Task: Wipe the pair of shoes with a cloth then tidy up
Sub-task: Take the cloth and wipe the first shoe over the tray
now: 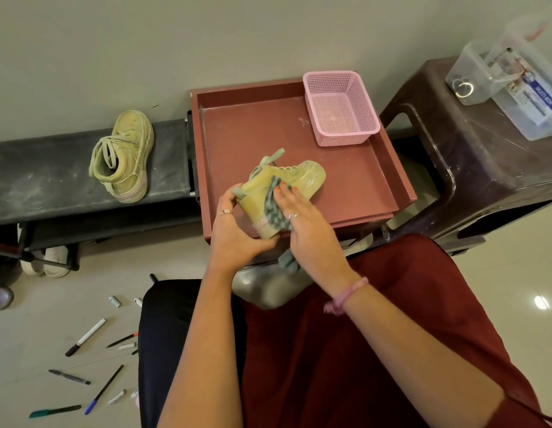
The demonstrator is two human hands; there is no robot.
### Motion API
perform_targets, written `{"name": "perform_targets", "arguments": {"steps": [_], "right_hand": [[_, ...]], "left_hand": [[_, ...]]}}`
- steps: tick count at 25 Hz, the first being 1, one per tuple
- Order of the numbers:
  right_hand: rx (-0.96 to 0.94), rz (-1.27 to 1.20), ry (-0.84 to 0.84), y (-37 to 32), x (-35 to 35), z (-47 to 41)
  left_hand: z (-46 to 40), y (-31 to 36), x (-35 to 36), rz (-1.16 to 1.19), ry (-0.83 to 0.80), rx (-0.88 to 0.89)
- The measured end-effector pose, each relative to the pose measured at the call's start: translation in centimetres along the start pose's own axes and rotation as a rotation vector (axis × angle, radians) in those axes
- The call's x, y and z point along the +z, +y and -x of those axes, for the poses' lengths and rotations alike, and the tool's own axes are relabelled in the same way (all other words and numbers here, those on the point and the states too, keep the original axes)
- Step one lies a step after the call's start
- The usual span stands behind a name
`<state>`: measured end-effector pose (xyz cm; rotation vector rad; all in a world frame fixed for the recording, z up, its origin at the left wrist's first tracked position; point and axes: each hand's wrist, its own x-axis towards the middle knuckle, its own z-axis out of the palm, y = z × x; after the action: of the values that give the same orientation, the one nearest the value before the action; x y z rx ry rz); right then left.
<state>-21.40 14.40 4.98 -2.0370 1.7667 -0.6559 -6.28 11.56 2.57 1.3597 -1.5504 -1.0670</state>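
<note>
A yellow-green high-top shoe (299,179) is held above the front of a red tray (355,183), toe pointing right. My left hand (234,230) grips its heel and sole. My right hand (305,223) presses a grey-green checked cloth (276,208) flat against the shoe's side, with one end of the cloth hanging below my palm. The second shoe (125,156) of the pair stands on a dark bench (37,177) to the left, laces loose.
A pink mesh basket (341,108) sits in the tray's far right corner. A brown plastic stool (484,156) on the right carries clear boxes (515,75). Several pens and markers (86,336) lie on the floor at lower left. White sandals (49,261) rest under the bench.
</note>
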Motion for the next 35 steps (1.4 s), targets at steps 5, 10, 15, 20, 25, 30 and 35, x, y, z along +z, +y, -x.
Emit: {"name": "perform_targets", "arguments": {"steps": [5, 10, 15, 20, 25, 30, 35], "right_hand": [[0.093, -0.073, -0.07, -0.2, -1.7, -3.9], [-0.089, -0.044, -0.004, 0.0, -0.3, 1.7], [0.065, -0.054, 0.0, 0.7, -0.1, -1.4], [-0.171, 0.061, -0.011, 0.4, 2.7, 3.0], [-0.245, 0.229, 0.003, 0.1, 1.5, 3.2], [-0.229, 0.277, -0.05, 2.0, -0.2, 2.1], [-0.019, 0.099, -0.116, 2.9, -0.8, -0.1]], "left_hand": [[-0.4, 0.2, 0.1, -0.026, 0.006, 0.02], [-0.4, -0.1, -0.4, -0.042, -0.009, -0.041], [-0.3, -0.3, -0.2, -0.077, 0.035, -0.049], [-0.2, -0.3, 0.7, -0.243, -0.063, -0.011], [-0.2, -0.2, 2.0, -0.305, -0.031, 0.024], [-0.1, 0.6, 1.1, -0.238, -0.099, 0.023], [-0.2, -0.2, 0.4, -0.299, -0.145, 0.025]]}}
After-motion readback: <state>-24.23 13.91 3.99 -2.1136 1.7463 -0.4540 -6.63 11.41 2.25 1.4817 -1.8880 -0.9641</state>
